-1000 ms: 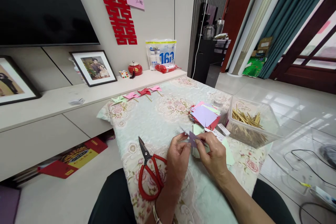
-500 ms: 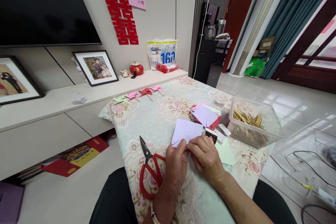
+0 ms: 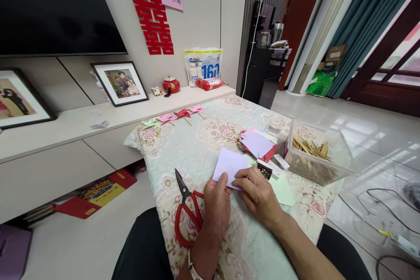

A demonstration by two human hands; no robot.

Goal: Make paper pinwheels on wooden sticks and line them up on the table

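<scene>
Red-handled scissors (image 3: pixel 186 195) lie near left. The left hand (image 3: pixel 217 203), nearly closed, pinches the lavender sheet (image 3: pixel 228 164) over the table (image 3: pixel 197 153). The right hand (image 3: pixel 259 194), fingers curled, touches the sheet's right side; whether it grips cannot be told. A stick container (image 3: pixel 337 148) stands at right.

The paper (image 3: pixel 229 164) in the fingers (image 3: pixel 246 178) is plain pale lavender. Left of them, the scissors (image 3: pixel 185 193) have red handles and dark blades. Beneath the fingers, the tabletop cloth (image 3: pixel 197 151) is mint and cream, patterned with pink roses. Beyond the fingers, the pinwheels (image 3: pixel 182 114) are green, pink and red. Right of the fingers, a sheet (image 3: pixel 282 191) is pale green, the sticks (image 3: pixel 311 148) straw-coloured.
</scene>
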